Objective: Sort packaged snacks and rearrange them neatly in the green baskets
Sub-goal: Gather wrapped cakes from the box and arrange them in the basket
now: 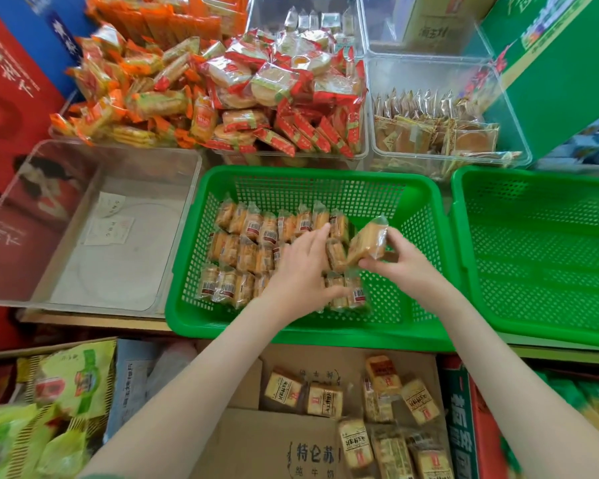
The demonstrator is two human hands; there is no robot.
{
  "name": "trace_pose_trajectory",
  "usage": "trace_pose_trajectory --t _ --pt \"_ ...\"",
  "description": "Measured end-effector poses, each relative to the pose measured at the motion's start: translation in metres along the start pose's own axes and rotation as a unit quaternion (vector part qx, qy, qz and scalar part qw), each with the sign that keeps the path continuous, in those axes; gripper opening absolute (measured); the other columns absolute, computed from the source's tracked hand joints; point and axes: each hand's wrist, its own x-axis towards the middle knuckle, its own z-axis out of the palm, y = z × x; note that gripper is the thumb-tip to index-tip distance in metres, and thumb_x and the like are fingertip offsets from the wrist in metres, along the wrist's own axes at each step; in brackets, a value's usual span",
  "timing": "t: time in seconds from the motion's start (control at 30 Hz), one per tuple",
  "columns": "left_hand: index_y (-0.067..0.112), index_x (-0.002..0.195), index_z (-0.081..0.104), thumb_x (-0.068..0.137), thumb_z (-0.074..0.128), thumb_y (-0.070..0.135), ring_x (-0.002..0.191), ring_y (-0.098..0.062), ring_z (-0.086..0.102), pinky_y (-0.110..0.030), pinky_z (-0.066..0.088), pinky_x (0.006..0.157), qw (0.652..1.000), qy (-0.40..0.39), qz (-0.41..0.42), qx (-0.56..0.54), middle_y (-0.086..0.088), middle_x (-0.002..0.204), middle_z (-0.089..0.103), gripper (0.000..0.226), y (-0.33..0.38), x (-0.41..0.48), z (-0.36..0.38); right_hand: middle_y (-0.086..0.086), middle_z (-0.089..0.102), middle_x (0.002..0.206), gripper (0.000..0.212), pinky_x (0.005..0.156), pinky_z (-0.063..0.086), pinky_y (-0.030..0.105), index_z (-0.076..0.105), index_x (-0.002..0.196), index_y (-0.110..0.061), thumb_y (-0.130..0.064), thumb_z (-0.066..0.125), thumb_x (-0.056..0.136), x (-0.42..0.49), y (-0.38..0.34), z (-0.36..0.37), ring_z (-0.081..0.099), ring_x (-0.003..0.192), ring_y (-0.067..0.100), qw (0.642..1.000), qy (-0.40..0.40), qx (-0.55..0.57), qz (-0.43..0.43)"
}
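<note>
Holding a clear-wrapped snack packet (367, 243) pinched between thumb and fingertips, the right hand (400, 262) hangs over the right part of a green basket (291, 174) on the worktop. The packet is tilted, its upper end pointing away from the person, just right of the left hand's fingertips. The left hand (301, 267) lies flat with fingers spread and straight, resting on rows of packets (242, 250) that already stand side by side in the basket, mostly to that hand's left and under it. These packets carry barcodes and small red labels whose writing is too small to read.

A second green basket (533, 257) sits just right of the right hand. Below both forearms a cardboard box (274, 440) lies open, its flap printed with the characters 特仑苏; loose packets (322, 399) of the same yellow-brown kind lie inside it, with black lettering that cannot be made out. Beyond the hands, clear tubs hold red-wrapped round crackers (274, 84) and orange packets (135, 98), both heaped above the rims. Left of the left hand stands another clear tub (32, 216) with two paper slips on its floor. Green bags (73, 382) lie beneath the left forearm's outer side, their print blurred.
</note>
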Motion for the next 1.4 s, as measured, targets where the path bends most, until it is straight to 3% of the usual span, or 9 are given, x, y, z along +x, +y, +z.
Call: trace_pose_trajectory --t 0.1,0.27,0.47,0.77,0.87,1.0,1.17,1.33,1.4 --pt "0.026 0.155 -0.002 0.086 0.039 0.074 0.148 -0.024 -0.013 -0.058 -0.008 0.116 0.978 -0.004 -0.05 0.201 -0.003 0.162 -0.01 0.094 -0.031 -0.006 0.0 -0.005 0.054 0.129 0.062 0.092 0.035 0.029 0.04 0.138 -0.023 -0.016 0.071 0.086 0.017 0.014 0.0 0.05 0.112 0.012 0.995 0.06 -0.073 0.038" --pt "0.038 0.153 0.01 0.074 0.002 0.087 0.149 -0.022 -0.009 -0.055 -0.016 0.113 0.975 0.021 -0.063 0.212 0.001 0.163 0.0 0.093 -0.077 -0.04 -0.009 0.012 0.058 0.124 0.055 0.072 0.046 0.032 0.03 0.143 -0.015 -0.006 0.054 0.095 0.028 0.027 0.025 0.054 0.089 0.018 0.982 -0.014 -0.161 0.097" --pt "0.047 0.147 -0.014 0.065 0.016 0.098 0.145 -0.016 -0.023 -0.055 -0.015 0.116 0.967 -0.064 0.053 0.241 0.005 0.16 -0.014 0.101 -0.092 -0.064 -0.004 0.007 0.057 0.097 0.064 0.052 0.04 0.027 0.011 0.151 -0.023 -0.003 0.039 0.097 0.032 0.022 0.036 0.052 0.069 0.017 0.974 -0.022 -0.173 0.143" --pt "0.041 0.152 -0.006 0.068 0.021 0.095 0.147 -0.018 -0.018 -0.052 -0.008 0.118 0.966 -0.081 0.046 0.241 0.005 0.162 -0.014 0.104 -0.091 -0.06 -0.002 0.011 0.036 0.151 0.067 0.09 0.048 0.04 0.002 0.154 -0.03 -0.012 0.038 0.101 0.021 0.019 0.045 0.056 0.102 0.025 0.979 -0.024 -0.076 0.189" --pt "0.041 0.152 -0.006 0.069 0.023 0.094 0.147 -0.018 -0.019 -0.053 -0.007 0.118 0.966 -0.091 0.049 0.236 0.005 0.161 -0.016 0.103 -0.09 -0.06 -0.002 0.018 0.027 0.154 0.063 0.091 0.051 0.049 0.002 0.155 -0.027 -0.016 0.035 0.101 0.016 0.021 0.043 0.057 0.11 0.034 0.963 0.005 -0.088 0.256" --pt "0.041 0.153 -0.003 0.07 0.024 0.094 0.147 -0.018 -0.018 -0.052 -0.006 0.119 0.967 -0.088 0.053 0.231 0.005 0.161 -0.016 0.102 -0.091 -0.06 -0.001 0.012 0.036 0.149 0.037 0.101 0.042 0.041 0.034 0.142 -0.015 -0.024 0.032 0.106 0.002 0.015 0.054 0.047 0.124 0.028 0.966 -0.042 -0.059 0.248" --pt "0.037 0.154 0.006 0.073 0.022 0.091 0.148 -0.019 -0.013 -0.053 -0.006 0.119 0.966 -0.05 0.07 0.244 0.001 0.163 -0.009 0.099 -0.086 -0.067 -0.006 0.01 0.022 0.159 0.056 0.114 0.028 0.043 0.023 0.152 -0.011 -0.041 0.023 0.105 -0.012 0.004 0.061 0.026 0.143 0.029 0.956 -0.01 -0.144 0.254" --pt "0.014 0.142 0.046 0.091 0.056 0.047 0.143 -0.029 0.028 -0.052 0.018 0.118 0.939 0.199 0.231 0.161 -0.014 0.151 0.037 0.061 -0.078 -0.105 0.03 0.011 0.039 0.147 0.046 0.11 0.029 0.036 0.033 0.146 -0.005 -0.02 0.039 0.102 -0.076 0.014 0.07 0.034 0.135 0.024 0.944 0.199 -0.264 0.016" --pt "0.014 0.138 0.046 0.084 0.068 0.025 0.137 -0.032 0.036 -0.052 0.026 0.114 0.923 0.213 0.275 0.164 -0.015 0.146 0.04 0.059 -0.08 -0.13 0.068 0.011 0.05 0.131 0.045 0.105 0.034 0.034 0.041 0.138 -0.004 -0.007 0.05 0.095 -0.114 0.035 0.082 0.043 0.122 0.023 0.91 0.248 -0.316 -0.103"
